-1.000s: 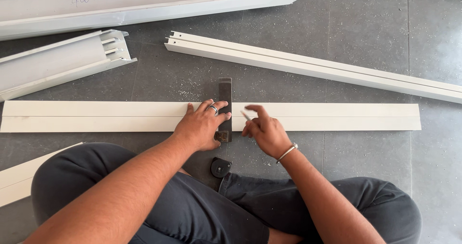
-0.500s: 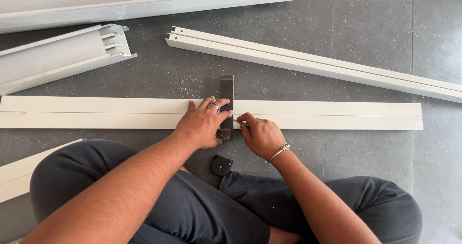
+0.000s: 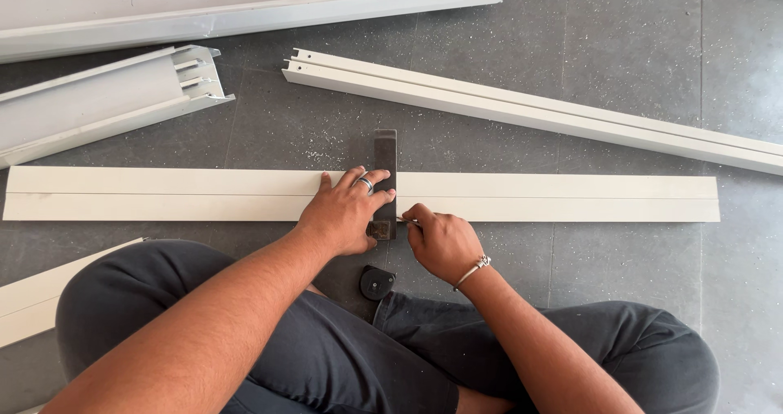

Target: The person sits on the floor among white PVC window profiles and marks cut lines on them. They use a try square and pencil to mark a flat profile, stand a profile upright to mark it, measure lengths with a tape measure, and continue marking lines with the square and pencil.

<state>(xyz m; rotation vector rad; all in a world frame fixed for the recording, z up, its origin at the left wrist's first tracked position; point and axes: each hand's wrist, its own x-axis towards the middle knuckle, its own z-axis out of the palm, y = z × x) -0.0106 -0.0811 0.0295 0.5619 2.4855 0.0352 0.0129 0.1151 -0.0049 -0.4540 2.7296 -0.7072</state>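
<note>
The person sits cross-legged on the grey floor point(image 3: 620, 22), and a small round black tape measure point(image 3: 378, 283) lies just before the knees. The right hand point(image 3: 440, 241) has moved closer to the body since a moment ago: it now pinches a thin marking tool at the near edge of the long white flat strip point(image 3: 571, 198), so the line along the square seems almost drawn to its end. The left hand point(image 3: 347, 212), with a ring, stays pressed flat on the dark square point(image 3: 385, 173), which lies across the strip and has not shifted. Farther away lie a white channel profile point(image 3: 530, 108) and two wider grey-white ones point(image 3: 106, 104). On the farthest profile point(image 3: 245, 2) is a small pencilled mark; I see no packages or signs.
</note>
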